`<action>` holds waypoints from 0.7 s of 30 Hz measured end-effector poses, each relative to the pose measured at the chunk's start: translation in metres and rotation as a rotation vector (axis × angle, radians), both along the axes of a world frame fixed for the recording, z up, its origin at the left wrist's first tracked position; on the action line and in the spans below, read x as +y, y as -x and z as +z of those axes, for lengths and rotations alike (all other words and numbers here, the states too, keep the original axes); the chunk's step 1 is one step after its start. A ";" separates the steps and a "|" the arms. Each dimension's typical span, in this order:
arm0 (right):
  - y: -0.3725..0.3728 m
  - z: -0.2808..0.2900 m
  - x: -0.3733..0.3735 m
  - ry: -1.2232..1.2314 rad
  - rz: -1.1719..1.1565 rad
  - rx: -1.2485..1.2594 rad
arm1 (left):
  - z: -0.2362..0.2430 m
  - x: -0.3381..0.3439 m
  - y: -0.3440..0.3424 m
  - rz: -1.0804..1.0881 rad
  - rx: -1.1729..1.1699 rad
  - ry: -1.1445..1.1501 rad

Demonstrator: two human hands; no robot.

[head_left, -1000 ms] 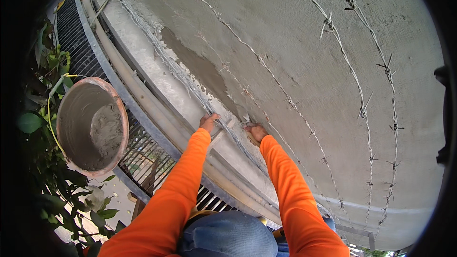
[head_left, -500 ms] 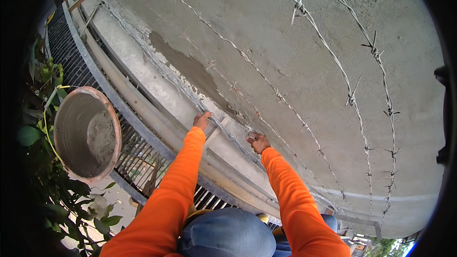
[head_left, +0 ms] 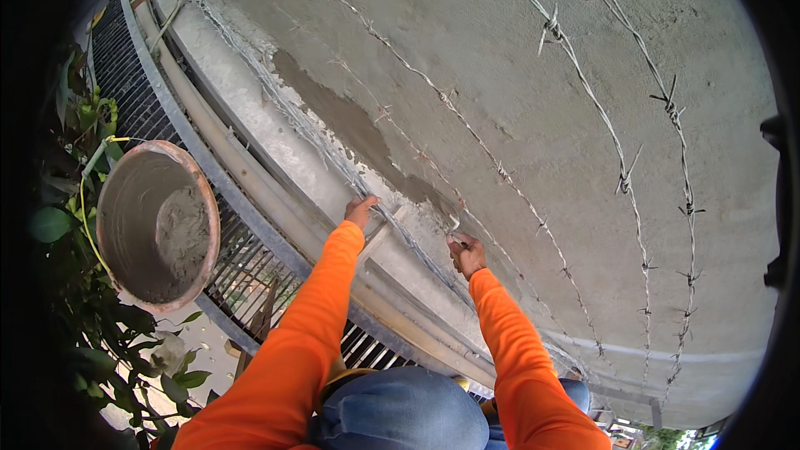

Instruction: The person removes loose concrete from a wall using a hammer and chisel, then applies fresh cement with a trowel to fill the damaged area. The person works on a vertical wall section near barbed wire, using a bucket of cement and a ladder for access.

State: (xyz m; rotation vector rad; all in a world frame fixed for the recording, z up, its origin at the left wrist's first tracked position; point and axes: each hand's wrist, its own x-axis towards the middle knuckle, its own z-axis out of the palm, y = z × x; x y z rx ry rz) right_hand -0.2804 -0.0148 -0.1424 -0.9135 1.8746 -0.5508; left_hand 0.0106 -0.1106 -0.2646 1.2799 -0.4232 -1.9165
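Observation:
My left hand (head_left: 361,211) is closed around a bundle of wire strands (head_left: 304,127) that runs along the foot of the wall. To its right, my right hand (head_left: 467,254) grips a trowel (head_left: 454,222); only its bent metal neck shows clearly, close to the wall, and the blade cannot be made out. Ahead of both hands, a darker, wet-looking strip of mortar (head_left: 337,121) with a ragged lower edge lies on the grey plastered wall (head_left: 517,58). A pale rough ledge (head_left: 250,100) runs below that strip.
Strands of barbed wire (head_left: 596,108) stretch across the wall in front of me. At left, a round bucket (head_left: 204,271) holds grey mortar (head_left: 183,233), beside leafy branches (head_left: 83,317). Long pipes (head_left: 242,167) and a metal grating (head_left: 133,92) run below the ledge.
My right hand has moved slightly right along the wall, and the trowel's neck shows more plainly. My left hand keeps its grip on the wires. The whole view has shifted a little.

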 end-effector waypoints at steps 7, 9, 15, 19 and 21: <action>0.015 -0.002 0.008 0.032 0.182 0.242 | -0.015 -0.009 0.010 -0.011 -0.054 -0.044; 0.019 -0.006 0.002 -0.008 0.206 0.301 | -0.018 -0.010 0.011 -0.003 -0.054 -0.029; 0.027 -0.012 0.027 0.066 0.171 0.285 | -0.020 -0.007 0.012 0.044 -0.010 0.036; 0.035 -0.012 0.046 0.239 0.350 0.452 | -0.020 -0.013 0.014 0.008 -0.076 0.022; 0.039 -0.013 0.046 0.099 0.382 0.558 | -0.017 -0.013 0.013 0.002 -0.098 0.025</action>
